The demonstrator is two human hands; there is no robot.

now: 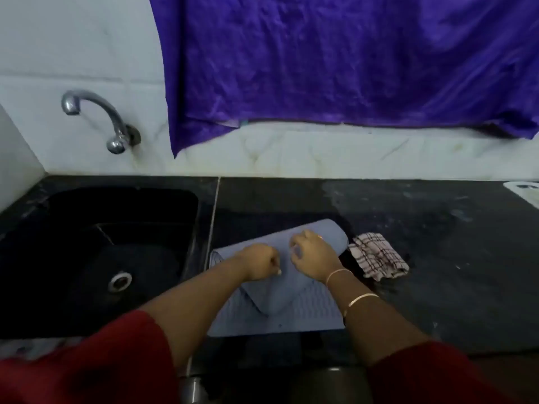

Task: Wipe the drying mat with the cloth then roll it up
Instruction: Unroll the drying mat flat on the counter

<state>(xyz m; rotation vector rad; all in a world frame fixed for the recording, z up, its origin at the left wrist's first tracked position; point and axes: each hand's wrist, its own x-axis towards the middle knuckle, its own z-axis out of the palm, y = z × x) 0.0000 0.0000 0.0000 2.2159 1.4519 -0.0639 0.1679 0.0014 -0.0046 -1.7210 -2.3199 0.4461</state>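
The grey-blue ribbed drying mat lies on the black counter, its far part curled over into a loose roll that runs diagonally from far right to near left. My left hand grips the roll near its middle with fingers closed. My right hand sits just to the right on the same roll, fingers curled around it. The checked white-and-dark cloth lies crumpled on the counter right of the mat, touching neither hand.
A black sink with a metal drain lies left of the mat, under a chrome tap. Purple fabric hangs on the back wall. The wet black counter stretches right; a white object sits at its far right edge.
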